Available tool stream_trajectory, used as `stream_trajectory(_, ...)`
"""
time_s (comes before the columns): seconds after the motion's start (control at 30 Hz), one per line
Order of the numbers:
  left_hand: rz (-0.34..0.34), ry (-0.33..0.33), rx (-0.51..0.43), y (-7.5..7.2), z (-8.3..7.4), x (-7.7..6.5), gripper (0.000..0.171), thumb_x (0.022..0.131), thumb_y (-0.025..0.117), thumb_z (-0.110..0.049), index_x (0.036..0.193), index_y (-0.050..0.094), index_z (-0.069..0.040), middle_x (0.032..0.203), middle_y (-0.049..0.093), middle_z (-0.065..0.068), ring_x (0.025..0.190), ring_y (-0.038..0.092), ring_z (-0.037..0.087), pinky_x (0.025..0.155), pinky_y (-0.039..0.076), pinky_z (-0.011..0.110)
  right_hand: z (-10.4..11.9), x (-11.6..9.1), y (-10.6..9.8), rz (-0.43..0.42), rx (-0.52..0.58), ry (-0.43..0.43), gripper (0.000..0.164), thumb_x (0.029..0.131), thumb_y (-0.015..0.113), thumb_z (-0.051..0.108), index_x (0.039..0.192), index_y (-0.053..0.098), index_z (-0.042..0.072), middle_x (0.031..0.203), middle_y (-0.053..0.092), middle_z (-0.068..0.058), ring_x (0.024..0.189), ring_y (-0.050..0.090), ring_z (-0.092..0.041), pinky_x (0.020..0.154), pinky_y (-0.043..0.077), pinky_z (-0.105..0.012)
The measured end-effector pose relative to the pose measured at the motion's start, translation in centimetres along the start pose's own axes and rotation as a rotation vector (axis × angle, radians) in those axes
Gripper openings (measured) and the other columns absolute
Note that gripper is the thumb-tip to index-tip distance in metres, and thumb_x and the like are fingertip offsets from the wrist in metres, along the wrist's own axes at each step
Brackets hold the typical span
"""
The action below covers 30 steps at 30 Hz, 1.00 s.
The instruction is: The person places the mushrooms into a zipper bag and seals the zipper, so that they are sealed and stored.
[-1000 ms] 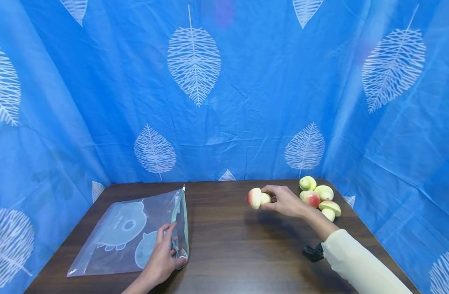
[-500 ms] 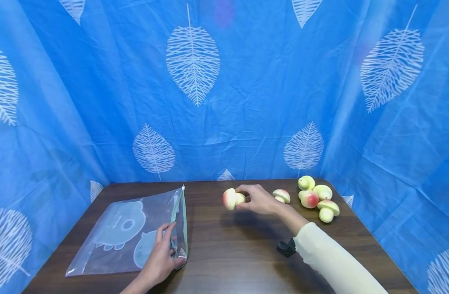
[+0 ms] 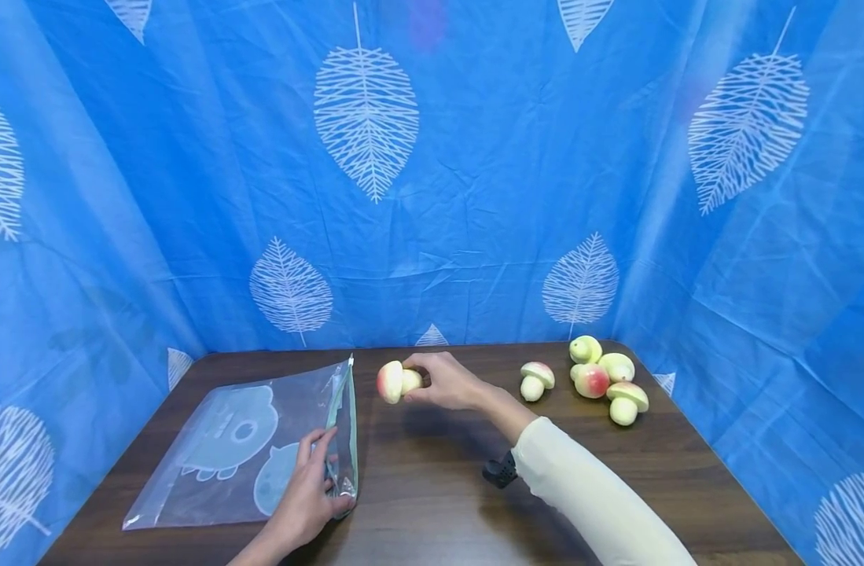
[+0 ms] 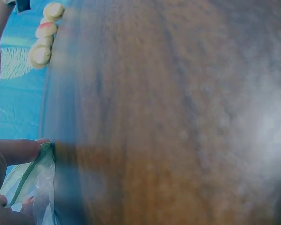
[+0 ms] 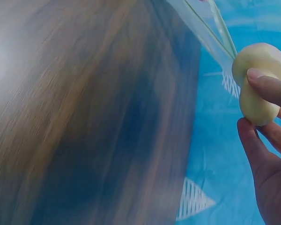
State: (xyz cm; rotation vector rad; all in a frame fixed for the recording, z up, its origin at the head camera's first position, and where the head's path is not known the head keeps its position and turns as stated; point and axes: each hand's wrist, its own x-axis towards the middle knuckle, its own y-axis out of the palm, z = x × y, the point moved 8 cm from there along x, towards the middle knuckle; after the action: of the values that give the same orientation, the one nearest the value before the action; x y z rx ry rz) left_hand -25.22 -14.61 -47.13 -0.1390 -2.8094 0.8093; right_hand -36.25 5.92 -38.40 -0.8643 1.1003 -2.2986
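Both arms reach forward: right hand (image 3: 451,383) pinches a toy mushroom (image 3: 396,381), left hand (image 3: 306,495) grips the zip bag (image 3: 248,448).

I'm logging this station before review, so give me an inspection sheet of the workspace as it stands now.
Surface: dark wooden table.
Job's things: clear zip bag lying flat at the left; toy mushroom held above the table beside the bag's zipper edge.
Clutter: five more toy mushrooms at the far right corner.
Grips: left hand pinches the bag's zipper end; right hand holds the mushroom by its stem.
Cables: nothing seen.
Surroundings: blue leaf-print curtain on three sides.
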Motion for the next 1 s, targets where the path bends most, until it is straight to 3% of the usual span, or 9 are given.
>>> stream_trajectory(0.43,-0.001,0.005,0.057,-0.1,0.0,0.2,0.107,0.061,0.089,0.016,0.152,0.034,0.007,0.150,0.024,0.023,0.122,0.054,0.047,0.080,0.060,0.041,2.7,4.0,4.5,0.032,-0.020,-0.022,0.044,0.087,0.085,0.020,0.126,0.069,0.005,0.112,0.072,-0.004,0.090,0.061,-0.007,0.075,0.050,-0.019)
stream_trajectory(0.67,-0.073,0.091,0.141,-0.2,-0.8,-0.1,0.109,0.058,0.090,0.016,0.152,0.036,0.007,0.148,0.027,0.023,0.116,0.059,0.043,0.075,0.059,0.033,2.0,4.0,6.5,0.095,-0.121,0.044,0.043,0.088,0.085,0.023,0.124,0.071,0.007,0.112,0.072,-0.001,0.091,0.059,-0.008,0.077,0.047,-0.019)
stream_trajectory(0.8,-0.112,0.169,0.231,-0.2,-1.4,-0.3,0.110,0.057,0.093,0.014,0.151,0.038,0.006,0.148,0.031,0.021,0.109,0.061,0.036,0.074,0.059,0.035,1.6,3.8,7.2,0.099,-0.174,0.069,0.042,0.087,0.086,0.026,0.123,0.073,0.008,0.112,0.072,0.000,0.094,0.060,-0.009,0.078,0.048,-0.021)
stream_trajectory(1.0,-0.146,0.241,0.333,-0.1,-2.0,-0.7,0.111,0.055,0.096,0.009,0.151,0.040,0.004,0.146,0.035,0.021,0.111,0.059,0.036,0.083,0.058,0.046,1.2,3.4,8.0,0.055,-0.237,0.135,0.043,0.085,0.088,0.030,0.121,0.076,0.012,0.108,0.066,0.000,0.096,0.058,-0.012,0.077,0.050,-0.026)
